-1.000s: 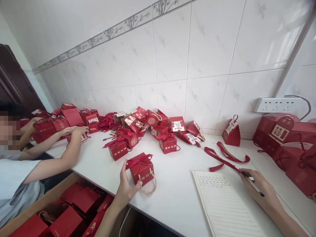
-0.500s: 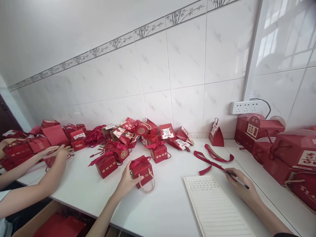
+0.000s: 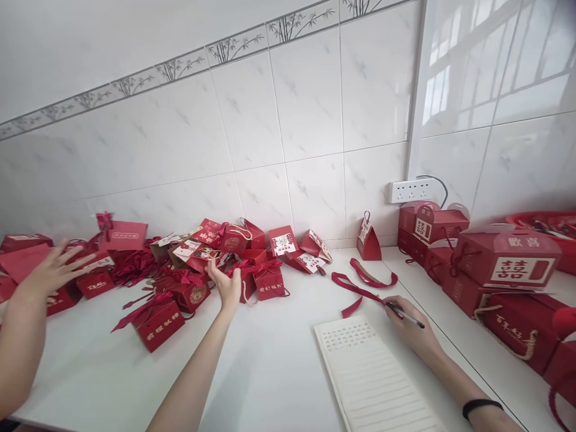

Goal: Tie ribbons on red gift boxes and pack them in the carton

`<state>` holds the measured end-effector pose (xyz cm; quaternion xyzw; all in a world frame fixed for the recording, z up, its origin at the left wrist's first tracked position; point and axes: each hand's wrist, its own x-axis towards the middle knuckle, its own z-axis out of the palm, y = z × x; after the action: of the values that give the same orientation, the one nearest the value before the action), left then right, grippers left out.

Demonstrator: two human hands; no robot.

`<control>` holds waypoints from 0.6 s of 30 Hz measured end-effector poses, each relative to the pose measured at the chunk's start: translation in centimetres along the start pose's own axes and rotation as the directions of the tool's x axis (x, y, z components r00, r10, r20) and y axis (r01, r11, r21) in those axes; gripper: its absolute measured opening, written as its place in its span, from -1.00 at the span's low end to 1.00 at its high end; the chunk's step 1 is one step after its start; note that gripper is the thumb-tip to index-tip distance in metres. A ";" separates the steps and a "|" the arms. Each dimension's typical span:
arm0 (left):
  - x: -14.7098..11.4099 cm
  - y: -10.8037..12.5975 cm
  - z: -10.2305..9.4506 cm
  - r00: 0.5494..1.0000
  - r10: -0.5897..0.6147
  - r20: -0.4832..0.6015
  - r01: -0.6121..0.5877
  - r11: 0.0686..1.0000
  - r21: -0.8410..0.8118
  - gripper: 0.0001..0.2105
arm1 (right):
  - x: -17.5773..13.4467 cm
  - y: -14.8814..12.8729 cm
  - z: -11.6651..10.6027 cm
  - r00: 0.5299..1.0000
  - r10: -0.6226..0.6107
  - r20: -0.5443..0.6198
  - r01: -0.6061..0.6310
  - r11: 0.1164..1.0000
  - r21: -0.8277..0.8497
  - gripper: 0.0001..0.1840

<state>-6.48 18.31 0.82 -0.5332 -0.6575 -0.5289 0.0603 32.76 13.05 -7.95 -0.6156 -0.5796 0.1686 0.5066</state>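
My left hand point(image 3: 225, 285) reaches over the white table with fingers apart, holding nothing, at the front of a pile of small red gift boxes. Just right of it sits a red gift box point(image 3: 270, 283) with gold lettering, and a rope-handled box point(image 3: 246, 287) is partly hidden beside my fingers. In my right hand point(image 3: 411, 324) is a black pen point(image 3: 407, 315), gripped between the fingers. That hand rests by the right edge of an open lined notebook point(image 3: 373, 372) with writing on its top lines. A red ribbon point(image 3: 357, 287) lies beyond it, one end meeting my fingers.
A co-worker's hand point(image 3: 56, 270) is spread over red boxes at the left. Stacked larger red boxes point(image 3: 517, 264) stand at the right. A triangular red box point(image 3: 369, 240) and a power strip point(image 3: 409, 191) are by the tiled wall.
My left hand has carried the rope-handled box back to the pile and let go of it. The co-worker's hand has lifted and opened. The view has shifted right; my right hand still holds the pen.
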 end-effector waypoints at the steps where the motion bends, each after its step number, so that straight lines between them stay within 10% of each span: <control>1: -0.3 1.3 0.6 0.994 0.109 0.022 -0.109 0.994 -0.009 -0.58 | 0.0 0.1 0.1 1.000 -0.005 0.004 0.005 1.000 -0.012 -0.68; 5: -2.2 5.8 4.8 0.795 0.458 0.399 -0.502 0.865 0.009 -0.85 | -0.1 0.5 -0.1 0.998 -0.062 0.026 0.062 0.998 0.017 -0.69; 8: -3.1 7.5 8.5 0.647 0.402 0.648 -0.639 0.749 0.173 -0.79 | -0.4 0.5 -0.4 0.990 -0.132 0.051 0.130 0.991 0.032 -0.70; 18: -0.2 8.0 11.5 0.764 0.240 0.598 -0.500 0.807 0.314 -0.52 | -0.3 -0.6 0.1 0.998 -0.043 0.035 0.043 0.999 -0.007 -0.73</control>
<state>5.31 25.90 0.83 -0.7508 -0.6303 -0.1672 0.1056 32.22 12.69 -7.62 -0.6020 -0.6019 0.1664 0.4976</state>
